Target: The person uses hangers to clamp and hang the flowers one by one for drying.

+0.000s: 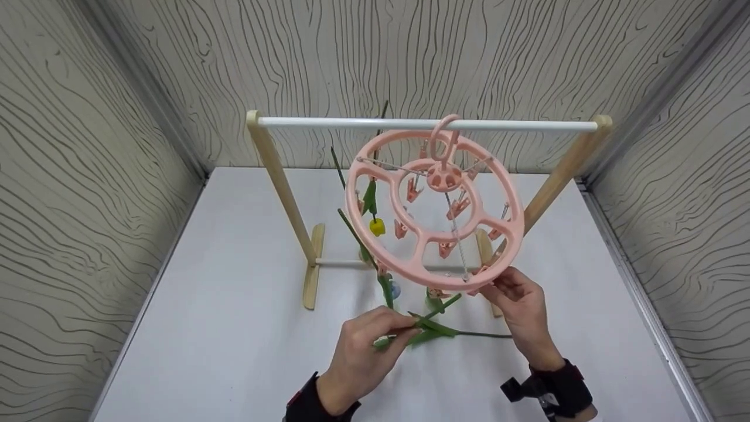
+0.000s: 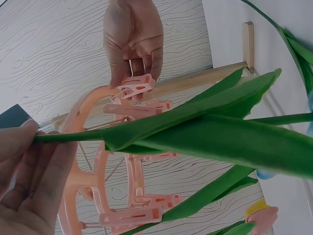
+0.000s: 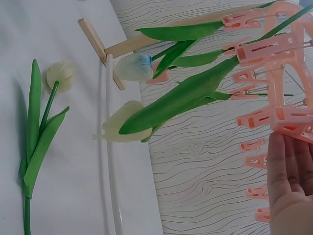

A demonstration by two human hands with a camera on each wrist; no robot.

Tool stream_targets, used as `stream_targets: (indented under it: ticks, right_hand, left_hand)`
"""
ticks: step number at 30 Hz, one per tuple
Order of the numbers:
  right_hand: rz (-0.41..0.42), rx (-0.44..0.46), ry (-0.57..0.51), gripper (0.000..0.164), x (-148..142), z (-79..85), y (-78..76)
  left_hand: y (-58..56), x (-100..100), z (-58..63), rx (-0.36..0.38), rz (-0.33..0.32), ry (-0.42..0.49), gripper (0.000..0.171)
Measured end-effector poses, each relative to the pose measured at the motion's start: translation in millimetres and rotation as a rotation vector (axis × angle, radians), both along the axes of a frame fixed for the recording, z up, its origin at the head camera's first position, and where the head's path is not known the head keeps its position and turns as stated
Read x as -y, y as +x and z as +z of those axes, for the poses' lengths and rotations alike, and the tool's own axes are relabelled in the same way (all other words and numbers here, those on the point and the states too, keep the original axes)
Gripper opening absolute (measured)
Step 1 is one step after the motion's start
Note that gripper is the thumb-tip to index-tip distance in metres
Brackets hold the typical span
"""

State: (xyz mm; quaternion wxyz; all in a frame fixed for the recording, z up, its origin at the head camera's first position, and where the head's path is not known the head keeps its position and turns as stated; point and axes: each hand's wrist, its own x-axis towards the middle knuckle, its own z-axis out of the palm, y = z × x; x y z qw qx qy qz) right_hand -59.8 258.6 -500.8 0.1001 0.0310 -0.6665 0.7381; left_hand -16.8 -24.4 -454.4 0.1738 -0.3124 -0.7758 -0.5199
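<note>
My left hand (image 1: pixel 369 346) pinches the thin green stem (image 2: pixel 73 137) of an artificial tulip between thumb and fingers, low in front of a round pink clip hanger (image 1: pixel 381 252). Broad leaves (image 2: pixel 195 125) of this tulip stretch away from the hand in the left wrist view; its bloom is not visible there. At the hanger's near right rim, my right hand (image 1: pixel 521 310) holds a pink clothes peg (image 2: pixel 139 85) between thumb and fingers. Other tulips hang bloom-down from the hanger's pegs, among them a yellow one (image 1: pixel 377 227) and a blue-white one (image 3: pixel 134 67).
The hanger hooks over a white bar (image 1: pixel 328 122) on a wooden stand (image 1: pixel 281 193). On the white table (image 1: pixel 222 328) lies a cream tulip (image 3: pixel 61 76) with long leaves. Wood-grain patterned walls (image 1: pixel 351 53) enclose the back and sides.
</note>
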Motion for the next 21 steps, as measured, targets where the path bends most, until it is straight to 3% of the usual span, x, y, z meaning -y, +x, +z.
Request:
stream_targets:
  ticks: [6, 15, 21]
  right_hand:
    - [0.069, -0.016, -0.003, 0.034, 6.0, 0.0, 10.6]
    - [0.131, -0.064, 0.028, 0.037, 18.2, -0.2, 21.6]
    - [0.187, -0.106, 0.027, 0.038, 29.1, 0.4, 27.0]
  left_hand:
    - [1.5, 0.5, -0.8, -0.087, 0.037, -0.003, 0.016]
    - [1.8, -1.5, 0.9, -0.051, -0.025, 0.081, 0.015]
    - [0.8, -2.2, 2.2, -0.038, -0.007, 0.143, 0.015]
